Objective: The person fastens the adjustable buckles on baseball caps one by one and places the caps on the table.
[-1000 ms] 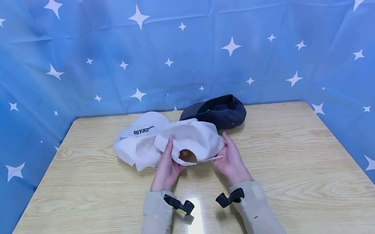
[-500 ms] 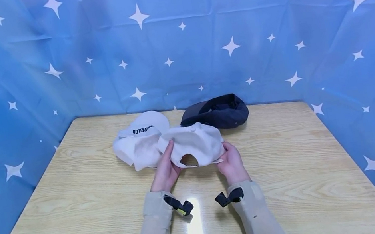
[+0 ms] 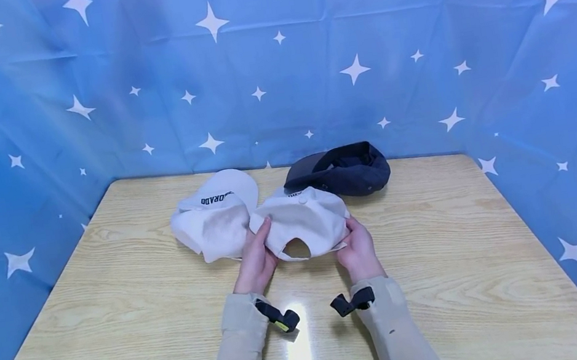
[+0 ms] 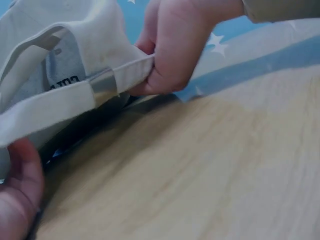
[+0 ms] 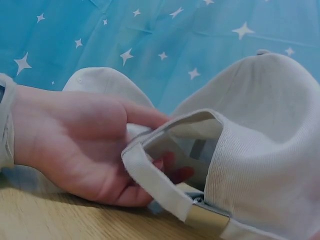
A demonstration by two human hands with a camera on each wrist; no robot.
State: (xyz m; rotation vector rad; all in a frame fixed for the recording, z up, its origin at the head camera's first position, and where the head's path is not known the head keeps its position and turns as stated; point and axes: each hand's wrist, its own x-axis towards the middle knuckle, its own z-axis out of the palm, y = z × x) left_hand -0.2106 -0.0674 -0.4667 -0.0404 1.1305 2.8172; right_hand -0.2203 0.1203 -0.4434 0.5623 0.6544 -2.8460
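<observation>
Between both hands is a white baseball cap [image 3: 308, 220], its back opening and strap toward me. My left hand [image 3: 254, 264] grips its left edge, thumb outside and fingers reaching inside, as the right wrist view shows. At the right edge my right hand [image 3: 359, 250] holds the rim beside the strap. A metal strap buckle [image 5: 207, 218] shows in the right wrist view. Just left lies another white cap [image 3: 216, 222] with dark lettering. A dark navy cap [image 3: 349, 172] lies behind the held one, its hollow side showing; the held cap's brim is mostly hidden.
The caps are on a light wood table [image 3: 449, 280] near its back edge. Behind and beside it hangs a blue curtain [image 3: 258, 54] with white stars. Each wrist wears a small black camera on a strap.
The held cap has shifted right and slightly toward me, tilting so some dark lettering shows at its far side. The navy cap has slid a little right. Both hands still hold the cap.
</observation>
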